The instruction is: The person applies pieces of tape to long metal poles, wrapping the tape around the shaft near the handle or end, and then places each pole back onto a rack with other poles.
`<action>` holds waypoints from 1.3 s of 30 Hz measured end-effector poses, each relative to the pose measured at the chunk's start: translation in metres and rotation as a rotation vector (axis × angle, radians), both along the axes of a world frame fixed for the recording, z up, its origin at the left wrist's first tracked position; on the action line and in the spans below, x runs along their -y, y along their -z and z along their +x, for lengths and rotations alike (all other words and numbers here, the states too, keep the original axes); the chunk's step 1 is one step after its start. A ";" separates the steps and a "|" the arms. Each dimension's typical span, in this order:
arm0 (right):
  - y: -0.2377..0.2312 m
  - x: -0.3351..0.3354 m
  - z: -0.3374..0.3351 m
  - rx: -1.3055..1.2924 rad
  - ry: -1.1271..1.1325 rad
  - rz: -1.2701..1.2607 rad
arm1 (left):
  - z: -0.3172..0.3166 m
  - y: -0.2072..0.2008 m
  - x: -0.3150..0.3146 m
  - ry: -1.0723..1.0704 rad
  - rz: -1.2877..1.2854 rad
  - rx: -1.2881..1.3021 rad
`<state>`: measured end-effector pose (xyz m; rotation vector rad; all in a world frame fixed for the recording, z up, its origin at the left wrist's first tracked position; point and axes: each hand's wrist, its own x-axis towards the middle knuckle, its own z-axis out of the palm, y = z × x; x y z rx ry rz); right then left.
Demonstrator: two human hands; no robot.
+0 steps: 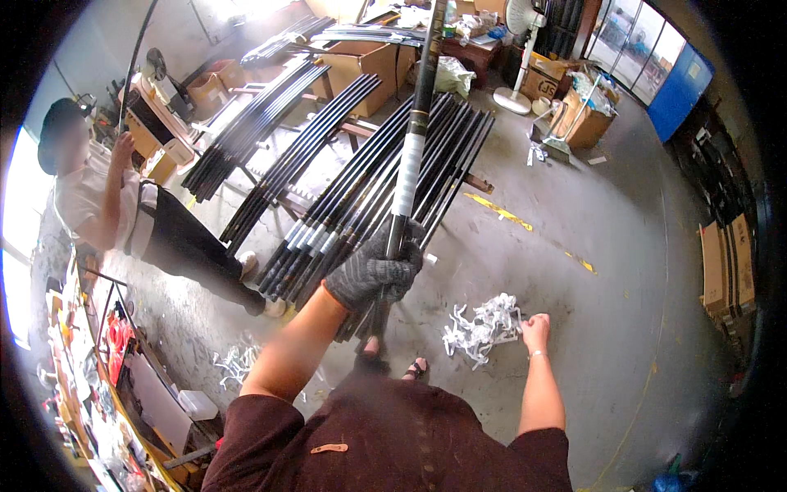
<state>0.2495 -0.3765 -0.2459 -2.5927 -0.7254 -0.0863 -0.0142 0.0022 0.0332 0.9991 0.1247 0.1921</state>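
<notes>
My left hand [377, 271], in a dark grey knit glove, is wrapped round a long black pole [421, 90]. A pale white-silver band circles the pole above my grip, and its upper end runs out past the top of the view. To the right and lower, my bare right hand [535, 332] is held out from my body with its fingers closed. What they pinch, if anything, is too small to make out. Beyond that hand, on the floor, lies a tangled heap of white strips [485, 326]. Several similar black poles [344, 205] rest side by side behind my left hand.
More pole bundles [254, 131] lie on racks further back. At the left a person [106, 197] holds another thin pole. A white standing fan [518, 57] and an open carton [580, 123] stand at the back right. Flat cardboard [726, 266] leans at the right.
</notes>
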 end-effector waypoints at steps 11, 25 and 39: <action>-0.222 -0.145 -0.079 -0.642 -0.221 0.747 | 0.018 -0.002 0.027 0.039 0.062 0.029; -0.298 -0.215 -0.130 -0.082 -0.557 0.498 | 0.020 0.019 0.046 -0.122 0.239 -0.043; -0.300 -0.182 -0.121 -0.578 -0.513 0.787 | 0.035 0.014 0.045 0.062 0.117 -0.013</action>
